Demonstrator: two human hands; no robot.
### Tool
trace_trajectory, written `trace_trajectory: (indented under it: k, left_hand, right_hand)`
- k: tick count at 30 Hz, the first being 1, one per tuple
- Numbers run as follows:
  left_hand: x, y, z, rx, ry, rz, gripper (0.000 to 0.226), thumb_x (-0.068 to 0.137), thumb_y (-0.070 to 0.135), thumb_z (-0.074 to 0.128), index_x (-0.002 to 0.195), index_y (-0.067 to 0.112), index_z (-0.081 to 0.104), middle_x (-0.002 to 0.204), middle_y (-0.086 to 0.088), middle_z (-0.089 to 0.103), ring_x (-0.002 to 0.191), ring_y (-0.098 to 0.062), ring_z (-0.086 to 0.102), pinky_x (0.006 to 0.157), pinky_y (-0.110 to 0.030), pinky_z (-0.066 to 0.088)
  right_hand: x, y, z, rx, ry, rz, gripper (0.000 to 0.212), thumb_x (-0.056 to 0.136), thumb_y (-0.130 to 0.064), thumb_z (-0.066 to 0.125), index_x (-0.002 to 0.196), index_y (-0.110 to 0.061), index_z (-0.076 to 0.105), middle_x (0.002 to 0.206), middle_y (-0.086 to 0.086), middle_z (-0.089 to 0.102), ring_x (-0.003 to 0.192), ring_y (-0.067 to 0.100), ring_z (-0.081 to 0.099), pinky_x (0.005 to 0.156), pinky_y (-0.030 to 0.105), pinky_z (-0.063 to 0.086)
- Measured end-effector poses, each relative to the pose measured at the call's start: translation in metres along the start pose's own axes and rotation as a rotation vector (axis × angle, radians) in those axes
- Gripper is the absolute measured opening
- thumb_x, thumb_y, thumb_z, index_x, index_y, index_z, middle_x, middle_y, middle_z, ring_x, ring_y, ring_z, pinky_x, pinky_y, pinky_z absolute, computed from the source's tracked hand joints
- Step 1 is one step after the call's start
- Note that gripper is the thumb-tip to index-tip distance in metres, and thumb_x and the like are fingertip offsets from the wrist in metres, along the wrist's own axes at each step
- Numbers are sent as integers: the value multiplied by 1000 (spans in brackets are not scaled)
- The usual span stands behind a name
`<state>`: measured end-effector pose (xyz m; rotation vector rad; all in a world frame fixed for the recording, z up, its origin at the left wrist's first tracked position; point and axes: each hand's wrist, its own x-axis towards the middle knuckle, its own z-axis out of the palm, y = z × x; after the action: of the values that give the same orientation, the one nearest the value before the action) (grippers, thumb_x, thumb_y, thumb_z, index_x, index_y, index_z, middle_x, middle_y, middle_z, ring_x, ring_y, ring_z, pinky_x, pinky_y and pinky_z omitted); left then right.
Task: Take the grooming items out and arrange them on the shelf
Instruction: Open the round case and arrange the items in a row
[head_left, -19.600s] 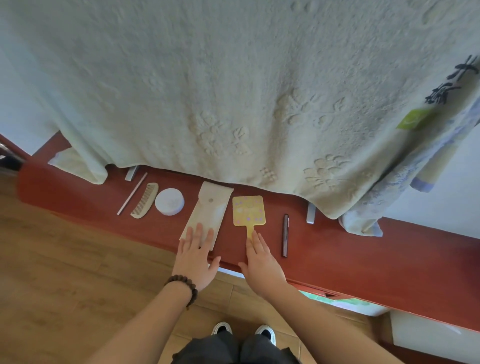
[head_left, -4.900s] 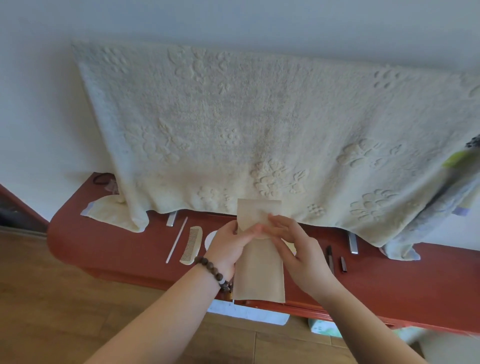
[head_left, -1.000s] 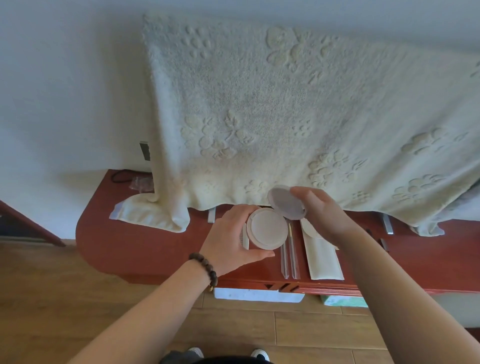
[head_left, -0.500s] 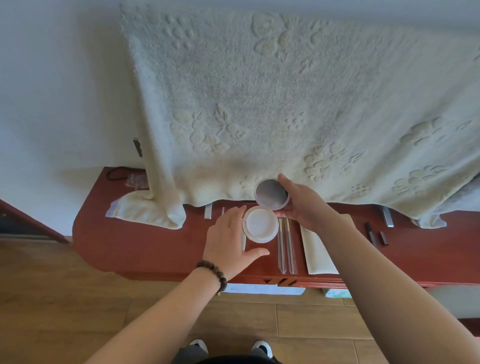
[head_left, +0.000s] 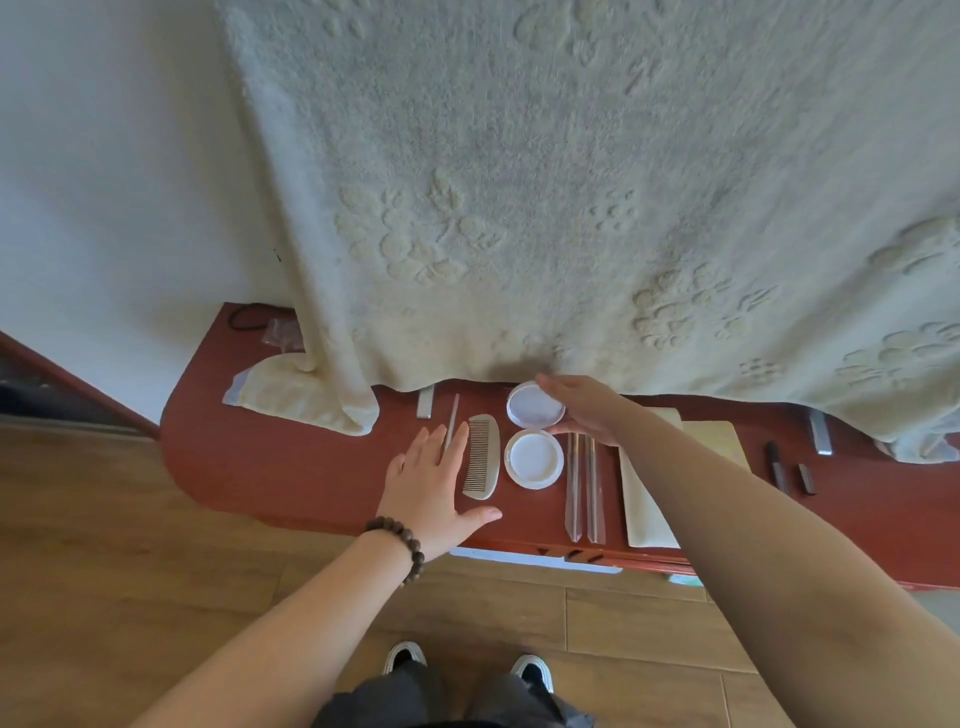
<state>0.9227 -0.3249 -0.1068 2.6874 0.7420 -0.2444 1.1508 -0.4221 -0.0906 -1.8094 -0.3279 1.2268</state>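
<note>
On the red shelf (head_left: 291, 467) lie a thin white stick (head_left: 453, 418), a pale comb (head_left: 482, 464), the round white case's base (head_left: 534, 460), two clear sticks (head_left: 583, 486) and the flat beige pouch (head_left: 644, 499). The case's lid (head_left: 534, 405) rests just behind the base, inside up. My right hand (head_left: 587, 410) holds the lid's right rim between fingers and thumb. Left of the comb, my left hand (head_left: 431, 488) lies flat on the shelf with spread fingers, holding nothing. My right forearm hides most of the yellow mirror (head_left: 714, 436).
A big cream towel (head_left: 519, 208) hangs over the shelf's back, its folded corner (head_left: 301, 397) on the shelf at left. Two dark small pieces (head_left: 777, 467) lie at right. Metal brackets (head_left: 425, 402) stand at the back. The wooden floor (head_left: 104, 519) lies below.
The case's base went down onto the shelf, and my left hand let go and slid left. My right hand lowered the lid onto the shelf behind the base.
</note>
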Motion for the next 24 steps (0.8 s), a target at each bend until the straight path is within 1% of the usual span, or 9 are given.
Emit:
trace_trajectory:
  k: [2, 5, 7, 12, 14, 18, 21, 22, 24]
  left_hand:
    - [1, 1, 1, 6, -3, -3, 102, 76, 75, 50, 150, 31, -5, 160, -3, 5, 148, -21, -2, 118, -46, 13]
    - [1, 2, 1, 8, -13, -6, 100, 77, 74, 49, 150, 32, -4, 161, -2, 4, 148, -21, -3, 118, -45, 12]
    - [1, 2, 2, 12, -19, -13, 100, 77, 74, 49, 151, 32, -4, 161, -2, 3, 148, -21, -3, 118, -45, 12]
    - [2, -1, 2, 11, -17, -31, 102, 76, 74, 50, 150, 29, -4, 160, -2, 5, 148, -21, -1, 118, -45, 14]
    - [1, -2, 1, 4, -23, -36, 102, 76, 74, 50, 150, 28, -3, 160, -2, 5, 148, -21, -1, 118, -46, 14]
    - [0, -5, -1, 0, -38, -40, 102, 77, 73, 50, 151, 28, -3, 161, -2, 4, 148, -21, -1, 118, -47, 14]
    - [-2, -9, -2, -6, -36, -38, 101, 77, 73, 50, 151, 28, -2, 160, -2, 5, 148, -21, 0, 118, -47, 14]
    - [-2, -11, -2, -12, -31, -38, 100, 78, 73, 50, 151, 28, -1, 160, -2, 6, 148, -21, 1, 118, -46, 15]
    - [-2, -17, -2, -25, -10, -46, 96, 80, 71, 48, 151, 26, 2, 160, -3, 10, 148, -22, 4, 118, -46, 16]
  right_hand:
    - [5, 4, 0, 4, 19, -2, 42, 93, -40, 56, 121, -9, 58, 122, 15, 58, 105, 26, 63, 76, 30, 59]
    - [7, 12, 4, 0, 80, -31, 41, 91, -39, 60, 118, -8, 62, 118, 14, 62, 104, 26, 64, 84, 36, 58]
    - [7, 18, 9, -8, 141, -59, 36, 89, -39, 62, 111, -10, 67, 116, 14, 64, 103, 26, 64, 88, 40, 57]
    - [4, 25, 18, -54, 257, -89, 27, 90, -43, 59, 96, -19, 69, 110, 12, 65, 101, 27, 63, 88, 42, 56]
    - [1, 24, 20, -88, 292, -97, 29, 91, -44, 56, 99, -19, 69, 108, 9, 65, 100, 26, 63, 90, 43, 55]
    - [-4, 21, 20, -164, 335, -71, 42, 94, -45, 48, 119, -15, 64, 105, 3, 62, 100, 22, 59, 98, 44, 49]
    - [-13, 15, 17, -151, 354, -59, 47, 94, -49, 46, 124, -16, 60, 114, 3, 63, 109, 22, 57, 103, 42, 44]
    - [-16, 13, 16, -148, 383, -85, 47, 95, -47, 45, 125, -14, 59, 117, 3, 61, 112, 22, 56, 103, 39, 43]
    - [-30, 8, 16, -151, 484, -147, 42, 97, -40, 45, 124, -11, 58, 113, 0, 59, 109, 19, 54, 95, 33, 41]
